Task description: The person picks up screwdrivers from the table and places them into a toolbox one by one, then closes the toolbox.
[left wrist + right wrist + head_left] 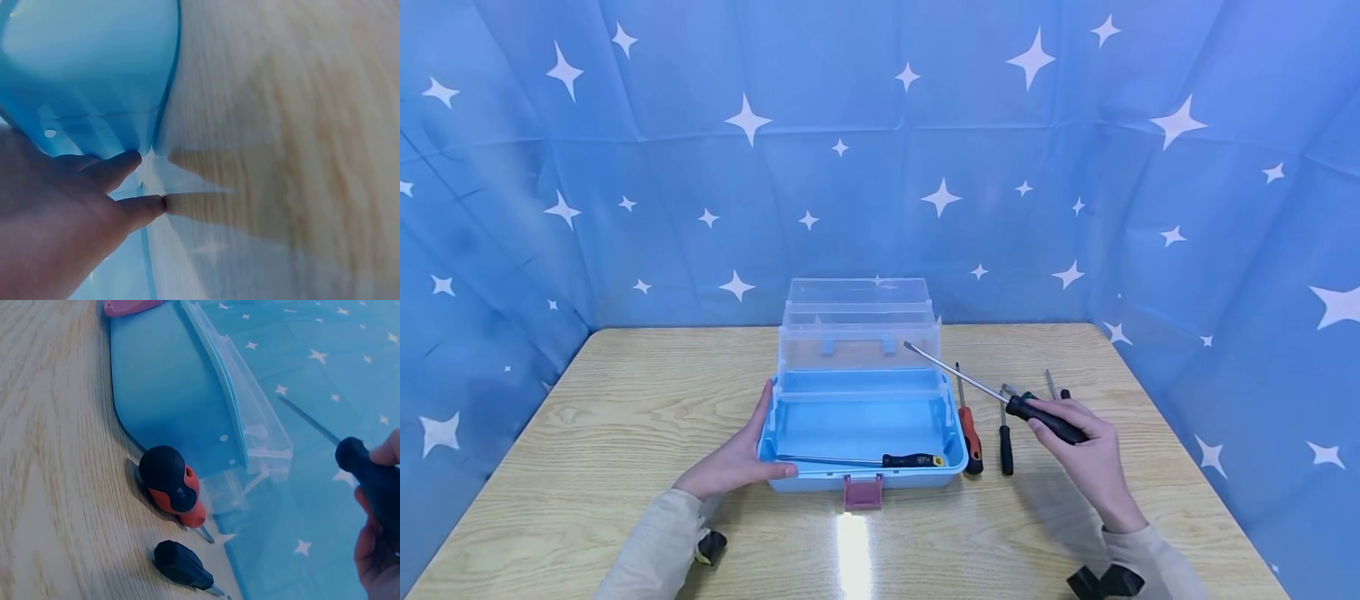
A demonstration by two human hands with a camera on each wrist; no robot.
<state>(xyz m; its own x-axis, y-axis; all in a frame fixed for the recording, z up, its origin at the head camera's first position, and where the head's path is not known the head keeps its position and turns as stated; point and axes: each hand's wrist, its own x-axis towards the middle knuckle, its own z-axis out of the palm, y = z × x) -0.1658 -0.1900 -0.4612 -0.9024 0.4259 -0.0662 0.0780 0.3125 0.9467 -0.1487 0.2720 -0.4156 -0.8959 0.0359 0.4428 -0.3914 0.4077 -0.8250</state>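
A light-blue toolbox (pixel 859 429) stands on the table with its clear lid (pixel 859 346) raised at the back. My left hand (pixel 737 458) holds its front left corner, thumb over the front rim and fingers along the outer side wall. Inside, near the front wall, lies a screwdriver with a black and yellow handle (pixel 913 460). My right hand (pixel 1086 454) grips another screwdriver (pixel 1048 419) by its black handle, in the air right of the toolbox. Its metal shaft slants up and left, the tip in front of the lid as seen from the head.
Right of the toolbox lie a red and black screwdriver (pixel 970 437) and a black-handled screwdriver (pixel 1006 450). More tools (pixel 1051 385) lie behind my right hand, partly hidden. A pink latch (pixel 862 493) hangs on the toolbox front. A blue starred curtain (pixel 880 167) encloses the table (pixel 647 392).
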